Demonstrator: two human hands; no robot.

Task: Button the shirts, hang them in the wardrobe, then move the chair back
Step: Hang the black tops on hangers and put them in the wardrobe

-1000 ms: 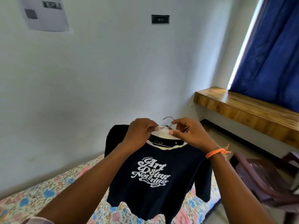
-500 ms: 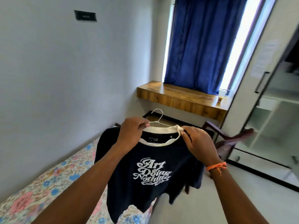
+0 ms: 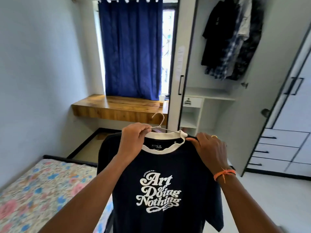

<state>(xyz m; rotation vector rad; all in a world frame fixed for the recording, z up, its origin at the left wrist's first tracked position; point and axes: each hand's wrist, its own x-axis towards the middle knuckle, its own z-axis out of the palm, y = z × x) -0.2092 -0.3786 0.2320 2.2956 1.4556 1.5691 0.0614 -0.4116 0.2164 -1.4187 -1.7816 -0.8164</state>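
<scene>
A dark navy T-shirt [image 3: 165,167] with a white collar and white lettering hangs on a metal wire hanger [image 3: 159,121] in front of me. My left hand [image 3: 133,140] grips the hanger's left arm together with the shirt's shoulder. My right hand [image 3: 208,147] pinches the shirt's right shoulder by the collar. The open wardrobe [image 3: 218,101] stands ahead on the right, with several dark and checked shirts [image 3: 232,39] hanging at its top. The chair is hidden behind the shirt.
A bed with a floral sheet [image 3: 38,190] lies at lower left. A wooden ledge [image 3: 117,105] runs under the blue curtain [image 3: 131,47]. The wardrobe door [image 3: 180,68] stands open, white drawers [image 3: 277,148] at right, white floor [image 3: 269,199] before them.
My view has swung right from the wall and bed toward the curtain and open wardrobe. My right hand slid from the hanger hook out to the shirt's right shoulder.
</scene>
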